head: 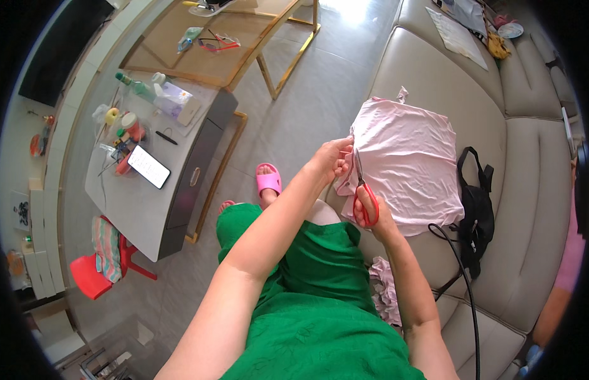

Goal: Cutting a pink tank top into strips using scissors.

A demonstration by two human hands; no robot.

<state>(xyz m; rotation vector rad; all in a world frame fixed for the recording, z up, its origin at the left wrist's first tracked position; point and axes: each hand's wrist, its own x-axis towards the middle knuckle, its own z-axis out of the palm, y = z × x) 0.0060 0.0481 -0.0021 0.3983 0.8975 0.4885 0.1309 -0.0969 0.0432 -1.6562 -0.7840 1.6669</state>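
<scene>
Spread over the sofa seat to my right lies a pale pink cloth (408, 156), creased and roughly square. Red-handled scissors (366, 205) are gripped in my right hand (377, 216), their blades pointing away from me along the cloth's left edge. Just beyond the blades, my left hand (335, 156) pinches that edge between thumb and fingers. The blade tips are partly hidden against the fabric. A small pink scrap (402, 94) lies by the cloth's far edge. More crumpled pink fabric (385, 290) sits beside my right thigh.
A black bag (476, 213) and a black cable (465, 280) lie on the grey sofa (437, 61), right of the cloth. Left stands a table (133, 204) bearing a phone (149, 166), bottles and a pen. A glass-topped table (199, 61) and a red chair (92, 275) stand nearby.
</scene>
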